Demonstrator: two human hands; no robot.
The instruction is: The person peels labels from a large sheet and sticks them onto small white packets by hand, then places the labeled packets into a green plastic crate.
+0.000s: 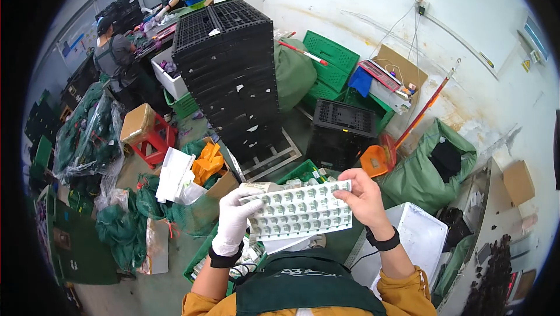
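A white sheet of labels [300, 214] with rows of small grey-green printed shapes is stretched out before my body. My left hand [232, 222], in a white glove, is closed on its left edge with the thumb on the front. At the upper right corner, my bare right hand [363, 196] pinches the sheet between thumb and fingers. A pale rolled piece [261, 187] shows behind the sheet near my left fingers. Below my left wrist, a green crate [201, 255] holds small packed items, partly hidden by my arm.
A tall stack of black crates [227, 71] stands ahead, beside a black bin [343, 132]. Right of me are a white foam box [411, 228] and a green sack [431, 170]. A red stool [153, 141] is at left. Two people [114, 53] work at the far-left table.
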